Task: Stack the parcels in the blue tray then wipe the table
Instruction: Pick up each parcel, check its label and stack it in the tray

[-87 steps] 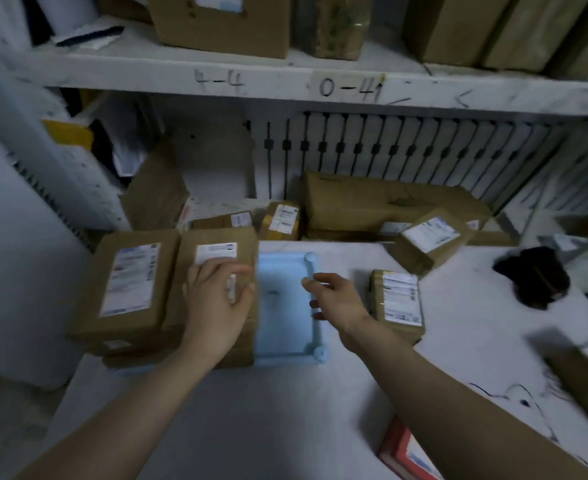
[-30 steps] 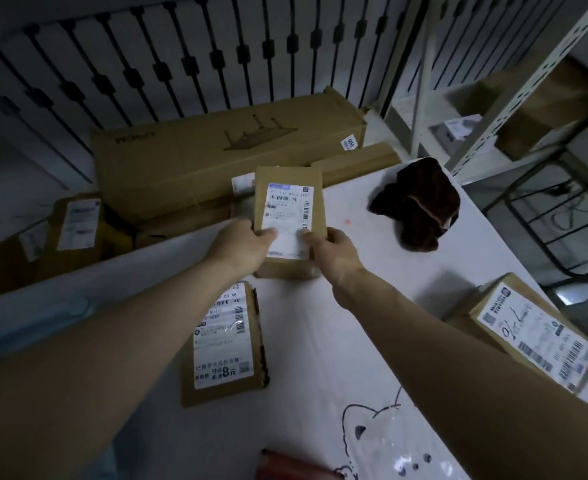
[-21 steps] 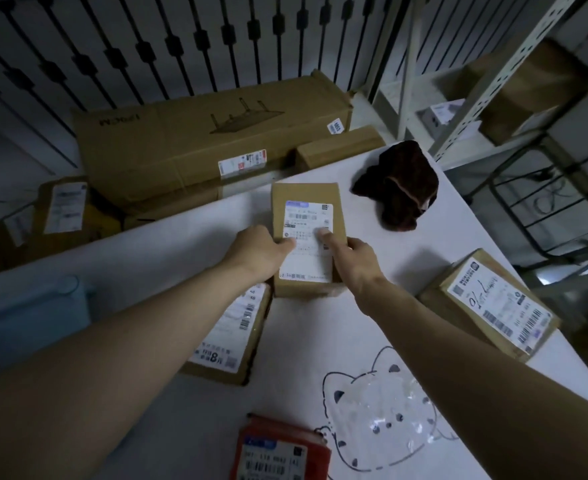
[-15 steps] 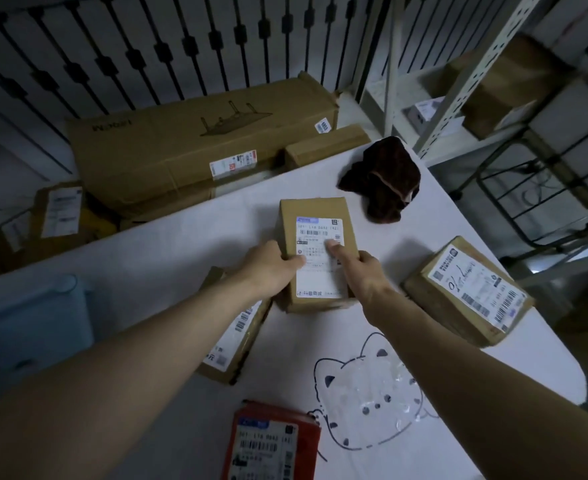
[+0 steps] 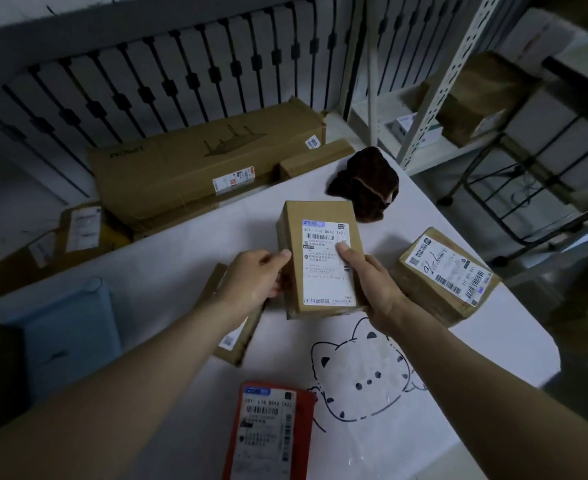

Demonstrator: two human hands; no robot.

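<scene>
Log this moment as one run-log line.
left hand: grips cardboard parcel | right hand: grips cardboard parcel | blue tray: at left, parcel outside

My feed is dim, with a cool, bluish cast. The white table [image 5: 486, 341] is the brightest surface, at centre and right of the frame, while the lower left edge sinks to near black. Soft, faint shadows sit beneath the held parcel [image 5: 320, 216]. Its label [image 5: 325, 261] reads sharp at centre. The shelving [image 5: 458, 64] at upper right smears with blur. Across the top, the railing [image 5: 236, 67] fans and bows from wide-angle distortion.
</scene>
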